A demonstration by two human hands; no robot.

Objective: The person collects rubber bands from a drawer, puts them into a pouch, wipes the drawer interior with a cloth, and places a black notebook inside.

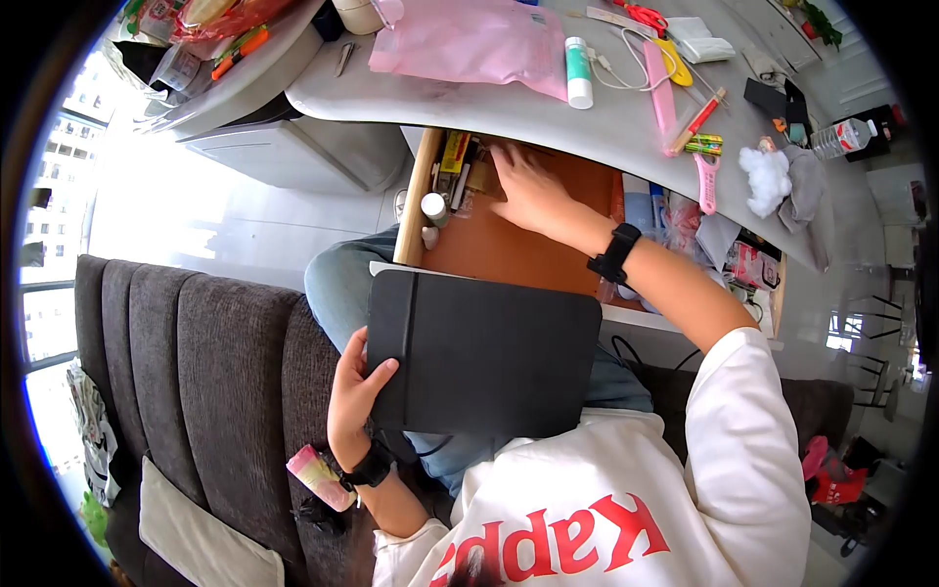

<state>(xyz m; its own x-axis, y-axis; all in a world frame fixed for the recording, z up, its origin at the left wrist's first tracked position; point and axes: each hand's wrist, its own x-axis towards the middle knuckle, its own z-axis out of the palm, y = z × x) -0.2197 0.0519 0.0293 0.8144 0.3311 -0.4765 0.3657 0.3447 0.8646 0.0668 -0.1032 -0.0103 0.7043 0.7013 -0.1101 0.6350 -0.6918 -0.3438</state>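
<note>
A black notebook (489, 357) with an elastic band lies over my lap in front of the drawer. My left hand (358, 391) grips its left edge, thumb on the cover and the other fingers partly hidden. My right hand (530, 191) reaches into the open drawer (469, 245), fingers apart, with nothing seen in it. Its fingertips are beside small items in the drawer's back left corner: a yellow box (455, 153) and a pen-like stick (462, 186). A white-capped bottle (434, 206) stands near the drawer's left wall.
Above the drawer, the grey desk (337, 96) carries a pink plastic bag (479, 47), a glue stick (578, 73), a white cable (626, 73), red scissors (643, 14) and a water bottle (843, 139). Plastic-wrapped items (685, 223) crowd the drawer's right side. A dark sofa (230, 382) is at left.
</note>
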